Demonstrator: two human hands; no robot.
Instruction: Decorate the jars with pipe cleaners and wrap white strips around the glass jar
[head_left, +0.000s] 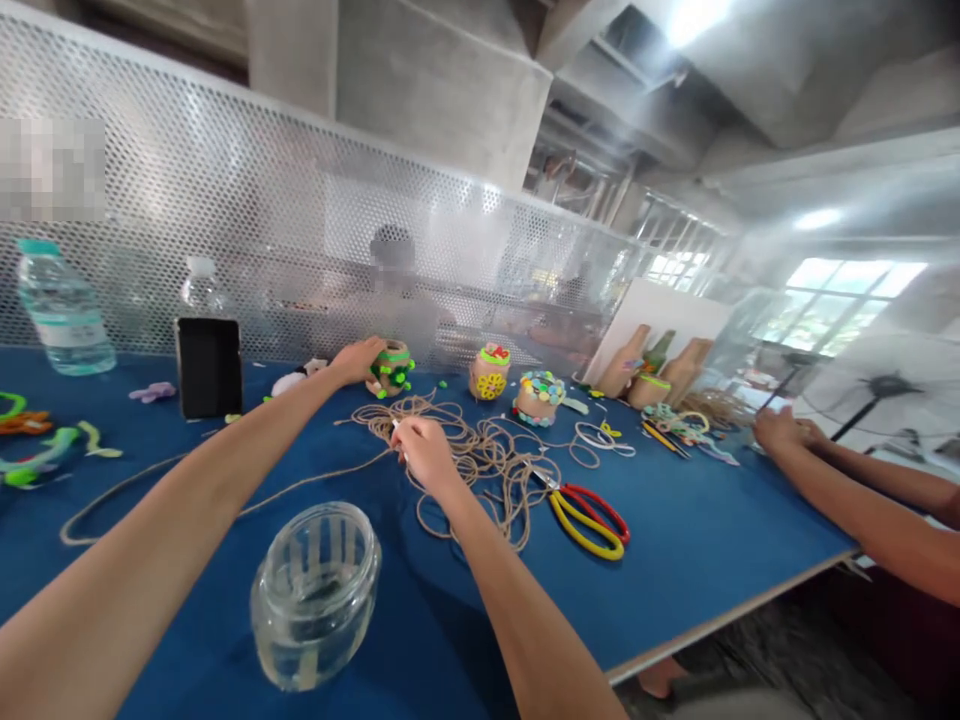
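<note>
My left hand (361,358) reaches to the back of the table, its fingers at the rim of a small twine-wrapped jar (391,372) decorated with green pieces. The hand appears to grip the jar from the left. My right hand (424,452) is closed over the heap of brown twine (480,450), with a small white piece sticking out of the fingers. What that piece is, I cannot make out. In front of me, between my forearms, stands a clear glass jar (315,600) without a lid. Scissors (589,515) with red and yellow handles lie against the twine, right of my right hand.
Two more decorated jars, one with a yellow flower (490,374) and one with pale buttons (538,398), stand behind the twine. A phone (210,368) and water bottle (64,315) are at left. Wrapped bottles (622,365) and another person's hands (784,432) are at right.
</note>
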